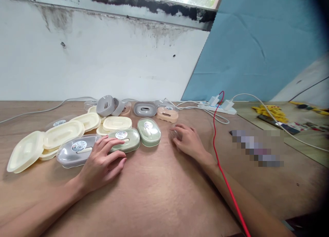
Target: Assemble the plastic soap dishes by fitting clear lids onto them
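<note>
My left hand has its fingers apart over the gap between a grey lidded soap box and a green lidded soap box. Whether the fingertips touch either box I cannot tell. A second green soap box stands to the right, angled toward the wall. Clear lids with round stickers cover these boxes. My right hand is near the tabletop, fingers loosely bent and apart, holding nothing. Beyond it lies a peach slotted part. Cream oval trays overlap in a pile behind and left of my left hand.
Grey slotted trays and grey oval parts sit near the wall. A red cable crosses above my right forearm. A power strip with white chargers is at the back, and a blurred-out object lies at the right.
</note>
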`<state>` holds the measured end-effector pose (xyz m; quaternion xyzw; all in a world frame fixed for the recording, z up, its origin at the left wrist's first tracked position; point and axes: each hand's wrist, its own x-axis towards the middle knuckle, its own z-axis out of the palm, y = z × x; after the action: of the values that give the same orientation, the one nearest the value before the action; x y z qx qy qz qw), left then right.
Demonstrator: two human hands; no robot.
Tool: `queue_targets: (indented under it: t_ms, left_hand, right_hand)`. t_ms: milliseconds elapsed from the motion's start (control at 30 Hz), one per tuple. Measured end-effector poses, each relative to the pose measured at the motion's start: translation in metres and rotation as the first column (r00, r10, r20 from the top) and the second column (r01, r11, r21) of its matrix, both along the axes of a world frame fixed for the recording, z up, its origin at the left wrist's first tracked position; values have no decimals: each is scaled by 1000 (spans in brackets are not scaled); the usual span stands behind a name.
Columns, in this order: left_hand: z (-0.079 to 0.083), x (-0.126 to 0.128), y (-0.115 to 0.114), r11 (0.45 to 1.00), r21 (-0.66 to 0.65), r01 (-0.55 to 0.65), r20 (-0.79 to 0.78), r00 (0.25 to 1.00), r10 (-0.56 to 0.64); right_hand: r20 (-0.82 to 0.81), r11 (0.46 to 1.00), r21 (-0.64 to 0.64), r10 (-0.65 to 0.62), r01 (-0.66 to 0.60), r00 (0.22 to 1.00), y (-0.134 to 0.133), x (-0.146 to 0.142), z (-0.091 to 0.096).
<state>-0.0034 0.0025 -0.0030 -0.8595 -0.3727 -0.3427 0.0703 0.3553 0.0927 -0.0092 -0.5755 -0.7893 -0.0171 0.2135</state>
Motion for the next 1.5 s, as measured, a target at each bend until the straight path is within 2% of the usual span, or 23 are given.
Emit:
queue_targets:
  t_ms: [167,367,667,933,1200,1400,1500]
  left_hand:
    - [0,0,0,1000,9,-11,13,1000,11]
    - [0,0,-1,1000,2,-19,11,1000,19]
    - [-1,-1,-1,1000,-4,-10,15,1000,10]
    - [-1,-1,-1,1000,-6,-8,16,1000,8]
    - [-1,-1,0,1000,-4,5,16,1000,-5]
    - [-1,-2,1,1000,0,7,4,1000,-7]
    - [-3,-2,1,1000,3,9,2,1000,-9]
  right_hand:
    - [45,999,5,-43,43,998,17,17,-6]
    - [100,1000,-24,-15,18,995,35,9,-12]
    - [94,997,79,-29,22,995,32,6,-4]
    - [37,995,94,15,-18,999,36,19,-12]
    - [-195,984,70,177,-166,965,26,11,-11]
    - [-367,962,269,142,-41,919,20,3,1]
    - [-490,928,373,183,15,852,7,-3,12]
